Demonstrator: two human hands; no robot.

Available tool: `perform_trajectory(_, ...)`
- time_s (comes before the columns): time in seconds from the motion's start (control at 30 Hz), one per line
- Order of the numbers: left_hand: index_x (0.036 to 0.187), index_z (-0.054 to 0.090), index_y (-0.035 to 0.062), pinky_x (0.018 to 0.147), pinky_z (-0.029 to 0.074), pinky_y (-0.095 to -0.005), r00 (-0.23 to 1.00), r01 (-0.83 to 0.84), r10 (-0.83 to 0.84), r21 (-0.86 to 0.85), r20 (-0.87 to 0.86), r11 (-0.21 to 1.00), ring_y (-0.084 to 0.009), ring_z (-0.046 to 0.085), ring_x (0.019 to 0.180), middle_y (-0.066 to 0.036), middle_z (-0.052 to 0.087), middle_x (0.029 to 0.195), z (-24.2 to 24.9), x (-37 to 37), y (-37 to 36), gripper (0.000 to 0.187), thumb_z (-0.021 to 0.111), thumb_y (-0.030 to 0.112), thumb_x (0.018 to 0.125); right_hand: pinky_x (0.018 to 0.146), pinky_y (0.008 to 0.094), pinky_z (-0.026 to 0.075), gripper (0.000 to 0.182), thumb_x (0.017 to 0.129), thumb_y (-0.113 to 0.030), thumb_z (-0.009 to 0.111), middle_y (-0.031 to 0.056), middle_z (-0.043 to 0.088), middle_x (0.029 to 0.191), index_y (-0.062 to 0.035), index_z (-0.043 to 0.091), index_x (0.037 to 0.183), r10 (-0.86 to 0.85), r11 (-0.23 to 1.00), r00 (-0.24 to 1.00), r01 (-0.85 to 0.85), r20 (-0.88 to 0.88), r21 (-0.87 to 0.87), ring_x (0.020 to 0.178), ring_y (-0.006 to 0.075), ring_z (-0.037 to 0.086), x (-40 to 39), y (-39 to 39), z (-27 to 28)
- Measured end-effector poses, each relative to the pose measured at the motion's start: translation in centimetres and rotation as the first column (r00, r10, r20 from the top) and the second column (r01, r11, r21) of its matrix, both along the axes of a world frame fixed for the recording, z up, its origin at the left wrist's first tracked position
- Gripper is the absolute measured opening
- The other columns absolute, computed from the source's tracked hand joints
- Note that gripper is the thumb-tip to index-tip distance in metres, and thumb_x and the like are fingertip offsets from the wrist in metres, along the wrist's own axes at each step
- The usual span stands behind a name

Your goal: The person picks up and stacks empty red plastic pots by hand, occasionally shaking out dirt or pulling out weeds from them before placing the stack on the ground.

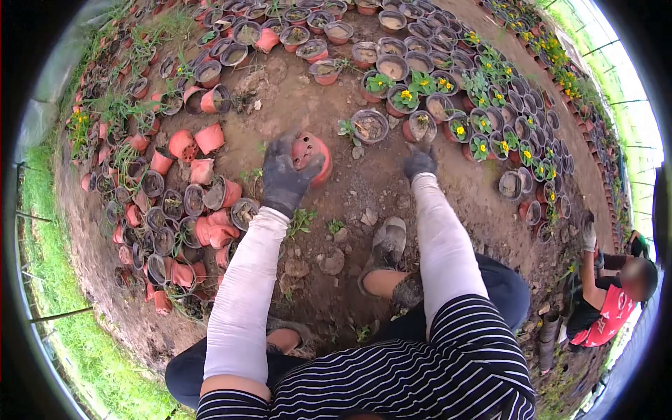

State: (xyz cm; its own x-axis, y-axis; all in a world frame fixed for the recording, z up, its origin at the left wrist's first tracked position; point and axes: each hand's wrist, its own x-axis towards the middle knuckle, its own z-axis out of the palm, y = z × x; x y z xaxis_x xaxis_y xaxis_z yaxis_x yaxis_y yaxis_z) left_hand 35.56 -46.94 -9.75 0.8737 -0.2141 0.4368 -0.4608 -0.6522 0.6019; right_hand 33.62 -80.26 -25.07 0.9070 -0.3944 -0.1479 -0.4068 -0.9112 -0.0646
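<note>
To the left of our left hand (287, 175), we see a crowded spread of tipped red pots (208, 138), many on their sides, with grass and weeds tangled among them. Small green weeds (301, 221) grow from the dirt just below that hand. Beyond both hands, rows of soil-filled pots (392, 67) run across the ground. Between our hands and a little farther off, a wide dark-rimmed pot (369, 127) of soil stands upright, beside the pot at our right hand (420, 162). Nearer to us than the hands, a muddy shoe (389, 243) rests among clods and stones. To the right of our right hand, we have pots with yellow flowers (480, 148) packed close together, and well apart from it, at the far right, a co-worker (607, 308) in a red and black top.

Our left hand, in a dark glove, is partly closed around the side of an overturned red pot (313, 158), its holed base facing up toward us. Our right hand, gloved too, reaches to the near side of an upright pot with a small plant (420, 127); its fingers are partly hidden, so we cannot tell how far open they are or whether they grip it.
</note>
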Motion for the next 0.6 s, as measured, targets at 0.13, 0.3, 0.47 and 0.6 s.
perform_trajectory(0.13,0.115,0.048,0.0051,0.086,0.042,-0.0386,0.997,-0.02,0.014,-0.069,-0.08,0.997,-0.0318,0.052,0.098,-0.015,0.054,0.106,-0.3,0.2,0.4,0.063,0.076,0.03,0.064,0.099,0.0367,0.034,0.052,0.073,-0.036,0.061,0.0178,0.045,0.128,-0.0176,0.051,0.121,0.116,0.982,0.993,-0.113,-0.006,0.154,0.121,0.0315,0.04,1.0,-2.9,-2.2)
perform_trajectory(0.3,0.116,0.048,0.0028,0.089,0.04,-0.0385,0.988,-0.007,-0.013,-0.132,-0.152,0.991,-0.0326,0.051,0.102,-0.017,0.053,0.109,-0.3,0.5,0.3,0.066,0.075,0.033,0.065,0.08,0.0397,0.046,0.035,0.073,-0.027,0.059,0.019,0.06,0.099,-0.0106,0.06,0.104,-0.153,0.953,0.969,0.092,0.194,0.29,0.093,0.0348,0.058,-0.5,-0.5,1.4)
perform_trajectory(0.47,0.117,0.045,-0.0018,0.091,0.039,-0.0402,0.991,-0.116,0.121,-0.098,0.048,0.988,-0.0345,0.049,0.106,-0.02,0.052,0.115,0.1,-2.5,2.2,0.062,0.071,0.031,0.071,0.071,0.0384,0.049,0.025,0.075,-0.027,0.061,0.0183,0.064,0.08,-0.0044,0.066,0.085,-0.297,0.655,0.935,0.051,0.195,0.754,0.078,0.0306,0.063,-5.7,5.7,2.8)
perform_trajectory(0.6,0.122,0.043,-0.0001,0.094,0.036,-0.041,0.916,-0.329,0.311,-0.034,-0.255,0.944,-0.0347,0.049,0.106,-0.021,0.051,0.117,-6.2,-9.9,7.0,0.054,0.055,0.036,0.083,0.057,0.0347,0.047,0.021,0.079,-0.028,0.059,0.0099,0.06,0.065,-0.0079,0.064,0.079,-0.171,0.023,0.98,0.102,-0.097,0.995,0.059,0.0216,0.057,-10.6,12.0,2.6)
